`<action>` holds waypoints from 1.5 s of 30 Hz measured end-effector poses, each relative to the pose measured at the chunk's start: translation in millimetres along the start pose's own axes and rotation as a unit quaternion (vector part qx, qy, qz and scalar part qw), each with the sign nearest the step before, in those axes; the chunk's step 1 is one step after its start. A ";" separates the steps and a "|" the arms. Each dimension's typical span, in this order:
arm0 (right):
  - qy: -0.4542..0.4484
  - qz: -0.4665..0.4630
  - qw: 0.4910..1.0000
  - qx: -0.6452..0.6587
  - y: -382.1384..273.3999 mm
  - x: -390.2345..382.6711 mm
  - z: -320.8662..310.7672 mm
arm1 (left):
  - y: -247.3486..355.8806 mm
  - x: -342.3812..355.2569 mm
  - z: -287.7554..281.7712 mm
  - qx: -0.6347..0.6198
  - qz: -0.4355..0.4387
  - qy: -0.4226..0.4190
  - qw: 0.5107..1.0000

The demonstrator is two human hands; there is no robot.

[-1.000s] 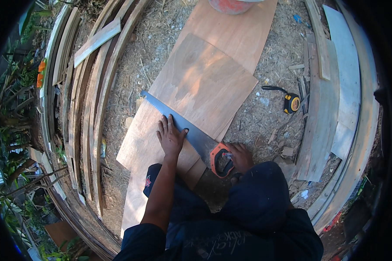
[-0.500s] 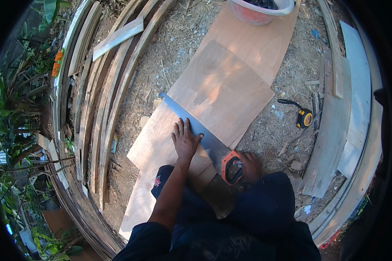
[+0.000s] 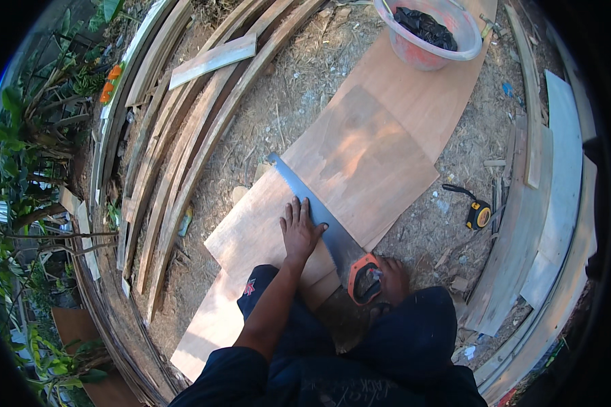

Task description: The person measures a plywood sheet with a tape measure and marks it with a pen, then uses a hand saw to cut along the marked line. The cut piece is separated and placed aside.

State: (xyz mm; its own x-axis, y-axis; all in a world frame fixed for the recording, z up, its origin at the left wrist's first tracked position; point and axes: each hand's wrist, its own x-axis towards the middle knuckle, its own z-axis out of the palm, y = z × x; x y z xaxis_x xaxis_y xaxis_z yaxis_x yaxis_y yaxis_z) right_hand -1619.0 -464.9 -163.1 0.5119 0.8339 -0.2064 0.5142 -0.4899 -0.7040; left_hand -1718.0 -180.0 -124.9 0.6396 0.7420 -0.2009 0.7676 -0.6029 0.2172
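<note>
A hand saw lies across pale plywood sheets (image 3: 373,156), its steel blade (image 3: 339,241) angled from upper left to an orange and black handle (image 3: 362,268) at lower right. My left hand (image 3: 299,234) rests palm down with spread fingers on the blade and the board beside its toothed edge. My right hand (image 3: 394,279) is against the right side of the handle, near my knee; its fingers are partly hidden, so I cannot tell how closed they are. A yellow and black tape measure (image 3: 479,214) lies on the dirt to the right.
Long timber planks (image 3: 204,115) run along the left, beside leafy plants (image 3: 20,149). More weathered boards (image 3: 502,271) lie on the right. A pink plastic basin (image 3: 428,57) holding black plastic stands on the far plywood, with a hammer (image 3: 487,26) near it.
The view has shifted, so the scene sits lower and further right and more of the basin shows. My hands and the saw stay in the same place on the boards.
</note>
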 end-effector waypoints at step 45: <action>0.002 -0.003 0.999 0.046 8.9 -2.6 4.3 | -1.2 1.9 4.3 0.013 -0.007 -0.008 1.000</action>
State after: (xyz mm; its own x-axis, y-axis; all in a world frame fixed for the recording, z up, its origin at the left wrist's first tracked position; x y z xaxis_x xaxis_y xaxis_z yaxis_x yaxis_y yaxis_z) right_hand -1618.7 -470.4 -171.8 0.5126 0.8351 -0.1998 0.4514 -0.4601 -0.7646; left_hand -1717.6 -179.1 -129.7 0.6296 0.7457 -0.2180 0.7768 -0.6007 0.1888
